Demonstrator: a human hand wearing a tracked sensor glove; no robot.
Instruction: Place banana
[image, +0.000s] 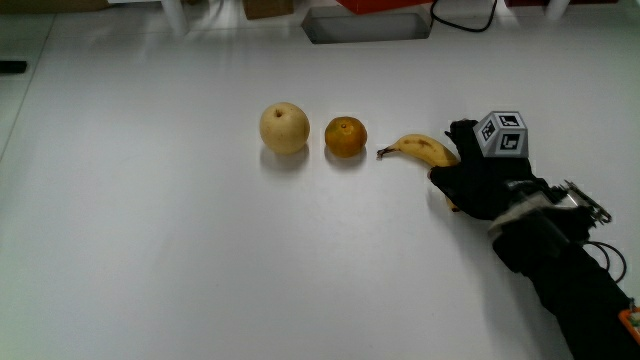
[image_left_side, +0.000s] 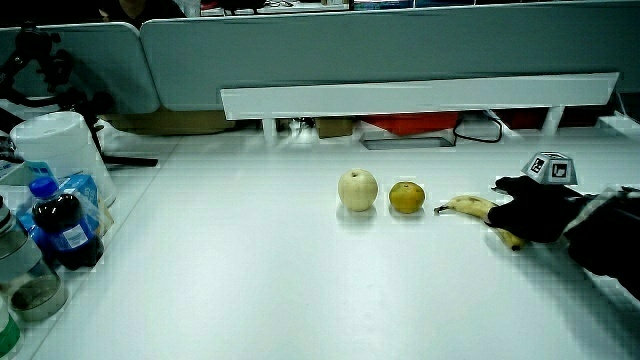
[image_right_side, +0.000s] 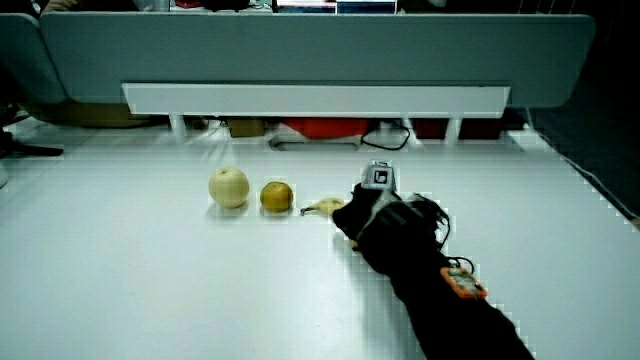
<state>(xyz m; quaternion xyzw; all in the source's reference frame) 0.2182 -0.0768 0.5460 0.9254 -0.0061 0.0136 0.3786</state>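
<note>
A yellow banana (image: 425, 149) lies on the white table (image: 150, 230) in a row with an orange (image: 346, 136) and a pale round fruit (image: 285, 128), the orange in the middle. The gloved hand (image: 475, 175) rests over the banana's thicker end, fingers curled around it, while the stem end points at the orange. Its patterned cube (image: 502, 134) sits on the back of the hand. Both side views show the banana (image_left_side: 468, 206) (image_right_side: 322, 207) partly hidden under the hand (image_left_side: 535, 210) (image_right_side: 365, 215).
A grey tray (image: 365, 25) and a black cable (image: 470, 20) lie by the low partition (image_left_side: 400, 50). In a side view, bottles (image_left_side: 60, 225) and a white container (image_left_side: 60, 150) stand at the table's edge, well away from the fruit.
</note>
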